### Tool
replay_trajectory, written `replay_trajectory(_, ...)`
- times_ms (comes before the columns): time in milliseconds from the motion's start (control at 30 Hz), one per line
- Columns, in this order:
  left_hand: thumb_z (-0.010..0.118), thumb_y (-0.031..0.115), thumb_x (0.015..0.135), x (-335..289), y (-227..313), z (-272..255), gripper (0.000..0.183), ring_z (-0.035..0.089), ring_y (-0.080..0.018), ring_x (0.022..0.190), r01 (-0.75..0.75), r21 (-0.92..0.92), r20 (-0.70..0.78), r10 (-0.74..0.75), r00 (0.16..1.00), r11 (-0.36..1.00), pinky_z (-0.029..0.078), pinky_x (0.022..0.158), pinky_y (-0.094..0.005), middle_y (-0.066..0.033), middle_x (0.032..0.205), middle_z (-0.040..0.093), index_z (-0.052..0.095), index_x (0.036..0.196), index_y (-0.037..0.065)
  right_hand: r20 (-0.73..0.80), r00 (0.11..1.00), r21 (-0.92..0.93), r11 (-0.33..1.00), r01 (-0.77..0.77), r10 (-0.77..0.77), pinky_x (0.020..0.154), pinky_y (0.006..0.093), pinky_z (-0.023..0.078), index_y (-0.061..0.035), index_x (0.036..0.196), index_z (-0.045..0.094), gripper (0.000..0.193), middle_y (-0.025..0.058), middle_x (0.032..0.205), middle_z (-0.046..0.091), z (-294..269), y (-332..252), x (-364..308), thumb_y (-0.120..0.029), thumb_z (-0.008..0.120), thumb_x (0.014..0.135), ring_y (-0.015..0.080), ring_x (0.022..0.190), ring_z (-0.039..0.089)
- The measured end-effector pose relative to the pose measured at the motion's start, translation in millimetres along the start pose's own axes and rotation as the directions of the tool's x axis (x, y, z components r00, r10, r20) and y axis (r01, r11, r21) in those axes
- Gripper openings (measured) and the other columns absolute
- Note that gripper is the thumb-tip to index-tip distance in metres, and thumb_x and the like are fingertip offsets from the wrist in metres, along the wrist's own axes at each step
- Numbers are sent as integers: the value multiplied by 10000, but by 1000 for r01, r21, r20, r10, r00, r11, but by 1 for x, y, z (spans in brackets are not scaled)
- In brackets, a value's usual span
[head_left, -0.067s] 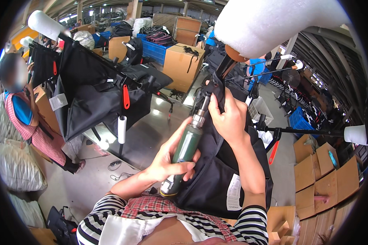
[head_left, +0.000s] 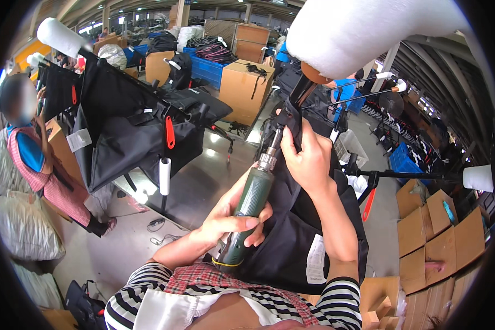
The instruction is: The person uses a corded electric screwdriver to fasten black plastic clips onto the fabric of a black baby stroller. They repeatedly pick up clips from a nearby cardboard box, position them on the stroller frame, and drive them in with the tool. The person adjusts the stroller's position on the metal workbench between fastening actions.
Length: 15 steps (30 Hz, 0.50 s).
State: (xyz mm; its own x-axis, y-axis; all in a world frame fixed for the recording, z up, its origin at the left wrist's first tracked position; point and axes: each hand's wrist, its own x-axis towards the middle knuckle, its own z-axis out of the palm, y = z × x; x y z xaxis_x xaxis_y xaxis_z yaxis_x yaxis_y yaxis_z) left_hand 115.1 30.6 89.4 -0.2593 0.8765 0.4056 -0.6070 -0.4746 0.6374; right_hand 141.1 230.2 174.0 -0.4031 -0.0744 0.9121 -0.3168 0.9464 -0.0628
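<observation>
My left hand [head_left: 234,221] is wrapped round the green body of a power screwdriver [head_left: 254,193], which points up and away from me. Its bit meets a black joint [head_left: 291,114] on a dark tube frame; the screw itself is too small to make out. My right hand [head_left: 309,160] grips that joint from the right, thumb beside the bit. Above it, the tube runs up to a bulky handle wrapped in white foam [head_left: 363,36]. Black fabric [head_left: 283,236] with a white label [head_left: 315,258] hangs from the frame below my hands.
To the left stands a similar black fabric frame [head_left: 126,143] with a red strap [head_left: 169,133]. Beyond it a person [head_left: 44,159] in a pink checked apron is standing. Cardboard boxes [head_left: 440,236] line the right, where a foam-tipped bar [head_left: 418,176] sticks out. A large carton [head_left: 246,91] stands ahead.
The screwdriver has turned and tilted slightly in my left hand, its lower end shifting a little to the left. My right hand stays at the joint.
</observation>
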Motion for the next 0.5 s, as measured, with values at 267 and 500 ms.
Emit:
replay_trajectory(267, 617, -14, 812, 3, 3, 7, 917, 580, -211, 543, -22, 132, -43, 28, 999, 991, 513, 604, -392, -139, 922, 517, 147, 1573, 187, -74, 997, -7, 1000, -27, 26, 555, 364, 529, 28, 1100, 653, 216, 181, 747, 691, 4, -6, -2, 2, 680, 887, 314, 620, 704)
replay_trajectory(500, 617, 3, 834, -3, -7, -14, 843, 570, -205, 522, 53, -410, 125, -2, 992, 911, 474, 531, -368, -111, 931, 476, 232, 1551, 225, -82, 995, -17, 998, -52, 50, 578, 367, 540, 15, 1113, 657, 217, 186, 794, 709, 7, -11, 0, -7, 667, 898, 319, 662, 719)
